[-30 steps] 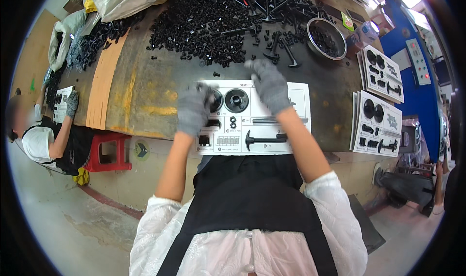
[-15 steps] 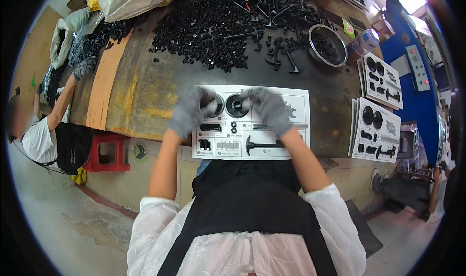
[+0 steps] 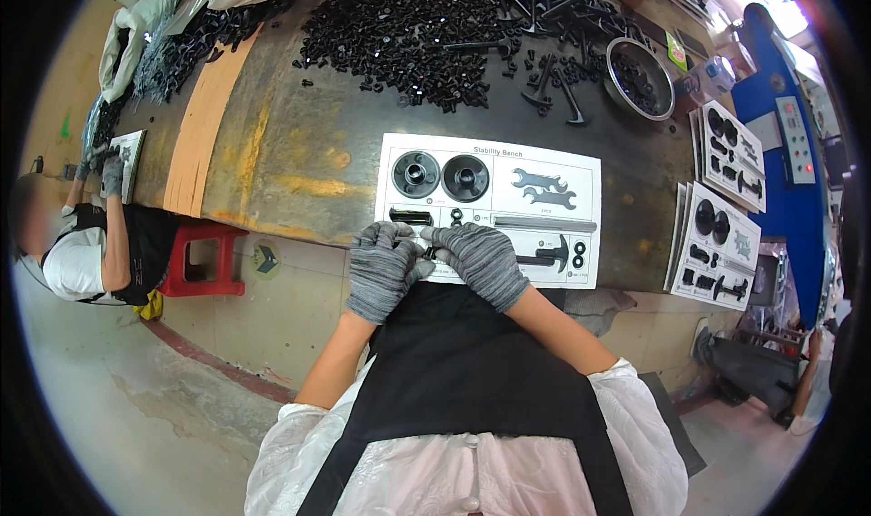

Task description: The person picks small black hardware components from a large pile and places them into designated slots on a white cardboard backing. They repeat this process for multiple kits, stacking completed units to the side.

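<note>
A white card [image 3: 544, 215] lies at the table's front edge. It bears two black discs [image 3: 465, 179], grey wrenches [image 3: 544, 189], a long grey bar [image 3: 544, 224] and a black T-shaped piece [image 3: 553, 256]; whether these are printed or real I cannot tell. Over the card's lower left, my left hand [image 3: 383, 269], in a grey knit glove, has its fingers pressed together. Beside it my right hand [image 3: 483, 260], gloved alike, is closed too, its fingertips close to the left ones. Something small and dark shows between them, mostly hidden by the fingers.
A heap of small black parts [image 3: 399, 49] covers the table's far side, with black T-shaped pieces [image 3: 569, 99] and a metal bowl [image 3: 640, 79] to its right. Similar cards [image 3: 712, 244] are stacked at right. Another person [image 3: 82, 253] works at left, beside a red stool [image 3: 204, 258].
Both my hands have moved down from the two discs to the card's lower left and drawn together. The other person's gloved hand has moved back toward a card at left.
</note>
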Motion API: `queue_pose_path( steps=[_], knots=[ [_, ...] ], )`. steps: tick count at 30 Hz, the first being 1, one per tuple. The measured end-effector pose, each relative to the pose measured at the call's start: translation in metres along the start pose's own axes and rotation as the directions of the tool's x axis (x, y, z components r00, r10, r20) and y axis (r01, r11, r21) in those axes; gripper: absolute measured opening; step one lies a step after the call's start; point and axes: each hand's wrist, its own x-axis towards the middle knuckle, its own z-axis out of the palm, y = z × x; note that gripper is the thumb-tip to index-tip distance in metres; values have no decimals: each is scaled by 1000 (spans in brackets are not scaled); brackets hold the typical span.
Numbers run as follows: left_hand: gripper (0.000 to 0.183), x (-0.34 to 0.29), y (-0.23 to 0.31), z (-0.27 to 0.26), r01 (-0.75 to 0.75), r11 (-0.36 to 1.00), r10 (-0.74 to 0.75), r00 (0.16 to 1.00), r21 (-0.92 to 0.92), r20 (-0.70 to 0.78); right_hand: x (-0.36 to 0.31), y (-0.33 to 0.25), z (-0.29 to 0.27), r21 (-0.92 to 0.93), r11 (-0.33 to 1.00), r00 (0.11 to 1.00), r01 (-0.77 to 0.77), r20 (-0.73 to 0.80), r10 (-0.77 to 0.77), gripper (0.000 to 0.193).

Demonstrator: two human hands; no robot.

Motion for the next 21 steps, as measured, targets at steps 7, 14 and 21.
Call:
queue_pose_path(
  steps=[7, 14, 21],
  knots=[
    [33, 15, 4, -11, 42, 998, -43, 999, -44, -29, 12, 8, -9, 141, 989, 987, -39, -149, 60, 29],
    [25, 167, -68, 24, 187, 982, -184, 970, 6, -156, 150, 76, -38, -72, 964, 943, -257, -238, 234, 29],
    [25, 218, -92, 52, 165, 923, -179, 984, 347, 9, 175, 73, -37, -213, 908, 926, -361, -201, 321, 41]
  ],
)
